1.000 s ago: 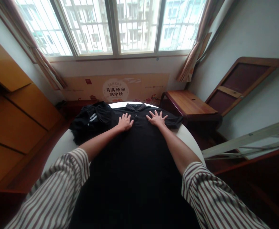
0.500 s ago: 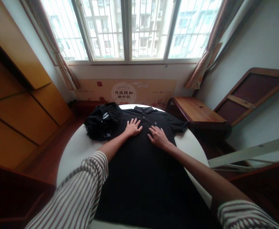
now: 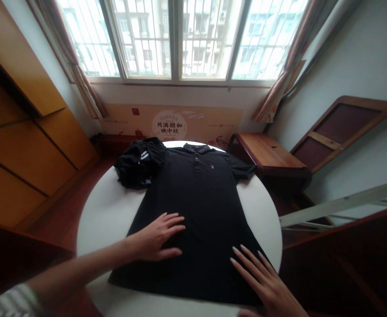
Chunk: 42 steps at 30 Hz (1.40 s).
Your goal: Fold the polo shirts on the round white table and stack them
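Our left hand (image 3: 157, 237) and right hand (image 3: 262, 281) lie spread, pinching nothing, near the hem of the black polo shirt (image 3: 196, 198) — its length running away from us.

My left hand (image 3: 157, 237) lies on the polo shirt (image 3: 196, 207), and my right hand (image 3: 262, 281) is at its lower edge. The shirt lies on the round table (image 3: 104, 229), with a bunched garment (image 3: 139, 163) to the left of the collar. Behind the table is the window (image 3: 206, 39), with a wooden bench (image 3: 268, 152) off to the right

A black polo shirt (image 3: 196, 211) lies flat and face up across the round white worktop (image 3: 104, 224), collar farthest, hem nearest.
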### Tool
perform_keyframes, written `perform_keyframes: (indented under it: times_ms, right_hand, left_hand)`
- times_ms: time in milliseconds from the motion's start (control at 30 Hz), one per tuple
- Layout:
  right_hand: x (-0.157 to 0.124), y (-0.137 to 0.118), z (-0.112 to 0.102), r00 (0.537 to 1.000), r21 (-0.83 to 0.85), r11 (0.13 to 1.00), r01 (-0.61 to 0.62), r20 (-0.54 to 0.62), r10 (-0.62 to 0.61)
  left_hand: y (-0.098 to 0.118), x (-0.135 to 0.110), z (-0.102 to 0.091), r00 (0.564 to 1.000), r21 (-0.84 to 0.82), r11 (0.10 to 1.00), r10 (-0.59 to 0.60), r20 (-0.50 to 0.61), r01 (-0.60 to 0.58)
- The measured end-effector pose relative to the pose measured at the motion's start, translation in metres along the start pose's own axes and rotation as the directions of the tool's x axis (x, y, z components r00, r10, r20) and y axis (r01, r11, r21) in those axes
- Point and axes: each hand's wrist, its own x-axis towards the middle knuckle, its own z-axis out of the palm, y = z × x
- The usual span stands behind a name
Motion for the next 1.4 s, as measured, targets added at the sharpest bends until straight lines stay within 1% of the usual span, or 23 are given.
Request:
perform_keyframes:
  times_ms: [33, 67, 100, 133, 200, 267, 333, 433, 533, 600, 667, 700, 767, 833, 867, 900, 967, 1033, 1100, 1167, 1233, 1300, 1400]
  right_hand:
    - [-0.012, 0.003, 0.004, 0.995, -0.050, 0.998, 0.041, -0.091, -0.045]
    - [-0.021, 0.004, 0.006, 0.979, -0.107, 0.991, 0.083, -0.178, -0.102]
    - [-0.027, 0.005, 0.006, 0.955, -0.166, 0.978, 0.123, -0.249, -0.162]
    - [-0.031, 0.004, 0.005, 0.930, -0.220, 0.963, 0.159, -0.293, -0.221]
    - [-0.031, 0.001, -0.001, 0.899, -0.286, 0.936, 0.205, -0.324, -0.295]
    - [-0.027, -0.004, -0.010, 0.894, -0.289, 0.929, 0.230, -0.315, -0.319]
    - [-0.020, -0.011, -0.017, 0.899, -0.257, 0.939, 0.230, -0.314, -0.306]
    - [-0.011, -0.019, -0.025, 0.912, -0.216, 0.952, 0.218, -0.303, -0.277]
    - [-0.005, -0.022, -0.029, 0.907, -0.195, 0.953, 0.233, -0.310, -0.286]
    - [-0.003, -0.022, -0.032, 0.900, -0.160, 0.957, 0.244, -0.331, -0.285]
    - [-0.001, -0.022, -0.033, 0.893, -0.112, 0.973, 0.202, -0.386, -0.230]
    - [0.000, -0.022, -0.033, 0.884, -0.085, 0.984, 0.156, -0.432, -0.178]
    - [0.004, -0.023, -0.033, 0.841, -0.043, 0.997, 0.065, -0.535, -0.078]
    - [0.009, -0.023, -0.031, 0.796, -0.038, 0.999, 0.040, -0.603, -0.054]
    - [0.011, -0.023, -0.030, 0.789, -0.055, 0.997, 0.055, -0.609, -0.077]
    - [0.013, -0.023, -0.029, 0.793, -0.080, 0.993, 0.082, -0.598, -0.114]
    - [0.013, -0.021, -0.027, 0.820, -0.136, 0.981, 0.140, -0.540, -0.192]
    - [0.008, -0.017, -0.023, 0.854, -0.173, 0.975, 0.138, -0.479, -0.205]
    - [-0.001, -0.014, -0.018, 0.883, -0.175, 0.983, 0.052, -0.452, -0.127]
    - [-0.009, -0.010, -0.012, 0.896, -0.167, 0.984, -0.068, -0.444, -0.013]
    - [-0.014, -0.008, -0.008, 0.888, -0.191, 0.970, -0.151, -0.457, 0.048]
    - [-0.016, -0.006, -0.007, 0.870, -0.226, 0.952, -0.208, -0.488, 0.074]
    - [-0.017, -0.006, -0.017, 0.840, -0.223, 0.947, -0.232, -0.537, 0.079]
  left_hand:
    - [0.011, -0.026, 0.000, 1.000, -0.006, 1.000, 0.007, 0.030, -0.007]
    - [0.019, -0.048, 0.000, 0.998, -0.003, 1.000, 0.015, 0.056, -0.015]
    - [0.025, -0.067, 0.000, 0.998, 0.013, 1.000, 0.023, 0.062, -0.024]
    - [0.029, -0.081, 0.001, 0.998, 0.040, 0.999, 0.031, 0.052, -0.033]
    - [0.033, -0.100, 0.004, 0.998, 0.112, 0.992, 0.057, -0.006, -0.056]
    - [0.034, -0.109, 0.007, 0.994, 0.178, 0.982, 0.083, -0.075, -0.068]
    - [0.037, -0.113, 0.006, 0.988, 0.220, 0.973, 0.101, -0.119, -0.073]
    - [0.043, -0.115, 0.003, 0.987, 0.237, 0.971, 0.072, -0.143, -0.036]
    - [0.047, -0.114, 0.003, 0.984, 0.229, 0.973, 0.056, -0.168, -0.017]
    - [0.047, -0.113, 0.006, 0.977, 0.232, 0.972, 0.091, -0.194, -0.044]
    - [0.046, -0.110, 0.010, 0.972, 0.217, 0.975, 0.100, -0.211, -0.053]
    - [0.046, -0.109, 0.012, 0.974, 0.198, 0.980, 0.078, -0.214, -0.035]
    - [0.045, -0.105, 0.013, 0.972, 0.154, 0.987, -0.005, -0.233, 0.042]
    - [0.043, -0.101, 0.012, 0.958, 0.122, 0.985, -0.081, -0.276, 0.119]
    - [0.042, -0.101, 0.011, 0.947, 0.118, 0.983, -0.101, -0.304, 0.143]
    - [0.040, -0.101, 0.011, 0.935, 0.124, 0.980, -0.106, -0.339, 0.156]
    - [0.035, -0.104, 0.010, 0.911, 0.156, 0.973, -0.094, -0.402, 0.169]
    - [0.030, -0.110, 0.010, 0.900, 0.183, 0.968, -0.080, -0.429, 0.173]
    - [0.025, -0.118, 0.012, 0.897, 0.183, 0.967, -0.083, -0.434, 0.179]
    - [0.024, -0.124, 0.013, 0.894, 0.178, 0.966, -0.095, -0.439, 0.189]
    - [0.025, -0.129, 0.013, 0.897, 0.186, 0.966, -0.083, -0.434, 0.179]
    - [0.026, -0.132, 0.011, 0.911, 0.191, 0.972, -0.046, -0.409, 0.135]
    - [0.025, -0.141, 0.006, 0.928, 0.185, 0.979, -0.010, -0.372, 0.084]
